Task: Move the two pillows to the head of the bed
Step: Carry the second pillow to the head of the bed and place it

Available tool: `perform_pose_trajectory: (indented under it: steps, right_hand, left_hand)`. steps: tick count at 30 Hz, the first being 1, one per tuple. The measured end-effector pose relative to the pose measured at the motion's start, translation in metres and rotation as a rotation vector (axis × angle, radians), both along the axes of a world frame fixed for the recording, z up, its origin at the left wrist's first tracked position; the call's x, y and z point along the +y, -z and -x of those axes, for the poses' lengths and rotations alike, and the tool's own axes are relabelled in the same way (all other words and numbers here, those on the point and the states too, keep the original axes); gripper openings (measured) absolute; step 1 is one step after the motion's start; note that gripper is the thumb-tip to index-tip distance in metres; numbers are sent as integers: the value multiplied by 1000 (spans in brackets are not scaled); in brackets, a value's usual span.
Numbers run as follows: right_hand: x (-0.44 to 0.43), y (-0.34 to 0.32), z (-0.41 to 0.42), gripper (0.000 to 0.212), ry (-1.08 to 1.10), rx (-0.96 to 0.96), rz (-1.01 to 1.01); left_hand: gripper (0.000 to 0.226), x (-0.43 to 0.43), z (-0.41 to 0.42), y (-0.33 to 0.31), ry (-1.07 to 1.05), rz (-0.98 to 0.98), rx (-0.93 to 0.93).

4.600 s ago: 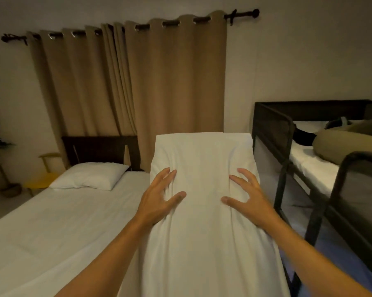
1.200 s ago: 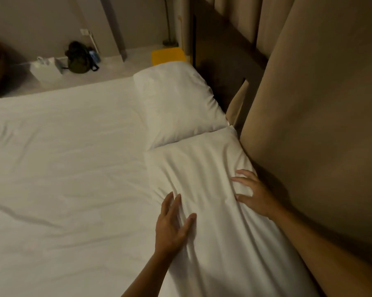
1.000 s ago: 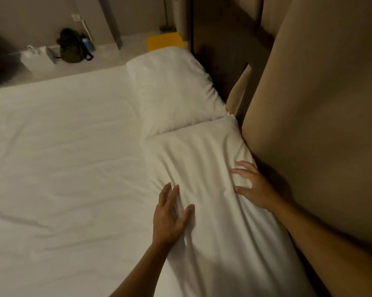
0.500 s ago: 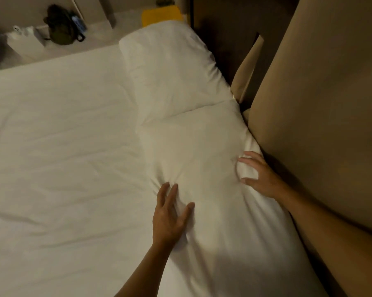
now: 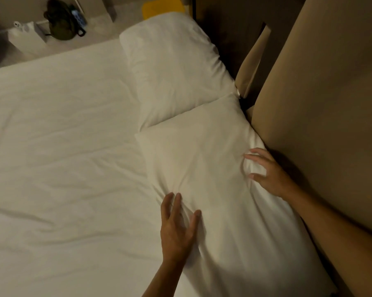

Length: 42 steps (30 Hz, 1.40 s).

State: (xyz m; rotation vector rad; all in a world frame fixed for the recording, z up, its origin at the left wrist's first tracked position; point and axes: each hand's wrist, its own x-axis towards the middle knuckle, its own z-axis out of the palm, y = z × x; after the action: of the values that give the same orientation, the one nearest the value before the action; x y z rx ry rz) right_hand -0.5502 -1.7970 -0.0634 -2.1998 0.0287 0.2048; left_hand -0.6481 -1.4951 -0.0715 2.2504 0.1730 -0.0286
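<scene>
Two white pillows lie end to end on the white bed sheet along the dark headboard. The far pillow rests flat, and the near pillow overlaps its lower edge. My left hand lies on the near pillow's left side with fingers spread, bunching the cover under them. My right hand presses the near pillow's right edge, fingers apart, beside the beige curtain. Neither hand closes around the fabric.
The curtain hangs down the right side against the bed. On the floor beyond the bed stand a dark green bag, a white box and a yellow stool.
I carried the near pillow upright earlier; it now lies on the bed touching the far pillow. Over the last second it slid toward the far pillow and puffed up; my hands stayed on it.
</scene>
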Motion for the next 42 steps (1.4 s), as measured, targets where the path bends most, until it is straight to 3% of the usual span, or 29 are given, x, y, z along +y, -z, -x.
perform_pose_trajectory:
  steps: [3,7,10,13,15,19,22,24,28,30,32,38,42]
  right_hand:
    - [0,2,3,55,19,9,61]
    - [11,-11,-16,52,197,102,481]
    - [42,-23,-43,60,60,11,578]
    - [77,-14,-54,60,-215,-24,588]
    - [82,2,-50,58,-266,2,610]
    - [46,25,-38,55,-183,82,676]
    - [10,22,-27,56,50,233,656]
    - [1,13,-9,62,166,127,643]
    - [36,0,43,58,9,-186,589]
    - [53,2,66,55,-94,-183,600]
    - [43,18,80,54,-102,-139,690]
    - [-4,19,93,70,277,150,656]
    - [43,1,100,64,99,-83,572]
  left_hand:
    - [71,7,2,5,28,-91,6]
    - [72,10,-33,-1,-84,-468,128]
    - [69,-19,-75,-11,49,-510,39]
    - [64,-55,-105,-10,323,-508,13]
    - [61,-62,-109,-5,384,-519,49]
    - [59,-34,-100,14,319,-548,116]
    - [59,-3,-92,18,172,-520,236]
    - [61,4,-80,11,87,-515,242]
    - [61,-37,-27,-9,273,-536,33]
    - [60,-58,4,-7,425,-528,-15]
    - [60,-55,20,7,430,-549,23]
    - [60,22,35,26,82,-578,252]
    - [62,-12,46,-5,255,-564,125]
